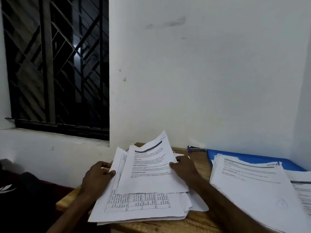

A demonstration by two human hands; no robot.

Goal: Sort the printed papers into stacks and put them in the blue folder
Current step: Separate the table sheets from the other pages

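- desk (198, 222): one, grained wood.
- paper stacks (252, 182): two, printed, flat, at desk right.
- blue folder (252, 158): one, smooth, right rear, under the larger stack.
- loose pile (143, 207): ragged, desk centre; left hand (96, 177) grips its left edge.
- top sheet (151, 174): raised, curling; right hand (185, 167) pinches its right edge.

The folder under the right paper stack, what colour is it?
The folder is plain blue; the head view shows it best.

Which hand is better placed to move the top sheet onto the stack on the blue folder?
Right hand. It pinches the right edge of the top sheet, and the stack on the blue folder lies on its side. The left hand holds the left edge of the pile, farther away.
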